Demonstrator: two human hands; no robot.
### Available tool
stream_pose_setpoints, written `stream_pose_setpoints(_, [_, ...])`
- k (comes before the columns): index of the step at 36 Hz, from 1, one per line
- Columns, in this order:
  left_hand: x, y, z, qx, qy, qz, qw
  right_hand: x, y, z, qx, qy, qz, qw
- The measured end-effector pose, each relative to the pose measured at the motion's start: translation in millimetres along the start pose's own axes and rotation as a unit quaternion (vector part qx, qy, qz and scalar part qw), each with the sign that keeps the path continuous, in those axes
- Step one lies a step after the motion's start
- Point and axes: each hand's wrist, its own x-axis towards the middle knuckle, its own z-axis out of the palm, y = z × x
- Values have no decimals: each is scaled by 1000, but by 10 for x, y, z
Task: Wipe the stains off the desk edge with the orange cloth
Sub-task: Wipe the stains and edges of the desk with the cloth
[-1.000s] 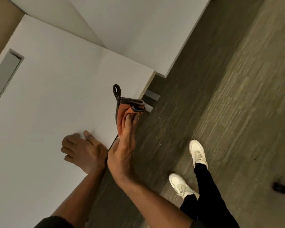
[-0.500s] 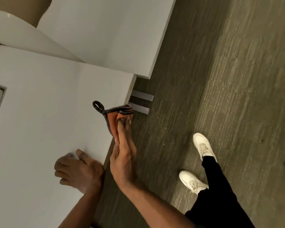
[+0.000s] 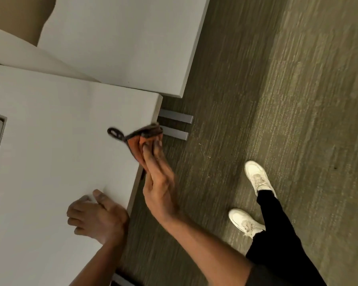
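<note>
Presses orange cloth (image 3: 135, 144) against the right edge of the tabletop (image 3: 50, 141) near its far corner with right hand (image 3: 160, 195), grip flat-fingered; rests left hand (image 3: 97, 217), grip loosely curled and empty, on tabletop.

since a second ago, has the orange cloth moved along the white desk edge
yes, the orange cloth slid farther along the white desk edge toward its far corner

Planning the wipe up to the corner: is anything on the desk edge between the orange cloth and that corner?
Nothing visible. The right hand presses the orange cloth to the desk edge just short of the corner; that stretch looks bare.
</note>
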Motion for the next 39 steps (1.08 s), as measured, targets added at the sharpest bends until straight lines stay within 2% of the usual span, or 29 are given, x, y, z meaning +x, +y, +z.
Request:
stream_pose_setpoints(4, [10, -28, 10, 0, 5, 5, 1000, 504, 1, -67, -33, 44, 21, 998])
stream_pose_setpoints(8, [7, -27, 25, 4, 6, 1, 1000, 397, -36, -61, -37, 51, 13, 998])
stream_pose_setpoints(13, [3, -24, 18, 2, 8, 0, 1000, -258, -141, 19, -5, -8, 19, 1000])
stream_pose_setpoints(15, [11, -26, 26, -3, 8, -1, 1000, -269, -123, 6, 10, -19, 17, 1000])
stream_pose_setpoints(22, [0, -40, 30, -11, 10, 6, 1000, 663, -95, -118, 25, 58, 64, 996])
stream_pose_setpoints(26, [-17, -18, 15, -13, 7, -2, 1000, 767, -109, -153, 15, 42, 70, 997])
stream_pose_setpoints(33, [-27, 7, -8, -20, 2, -8, 1000, -142, -235, -72, 20, -39, 68, 997])
stream_pose_setpoints(36, [-29, 1, -4, -25, 4, -8, 1000, 31, -199, -111, 38, -43, 80, 995])
stream_pose_setpoints(39, [-21, -40, 11, -30, 5, -3, 1000, 509, -159, -157, 59, -11, 97, 993])
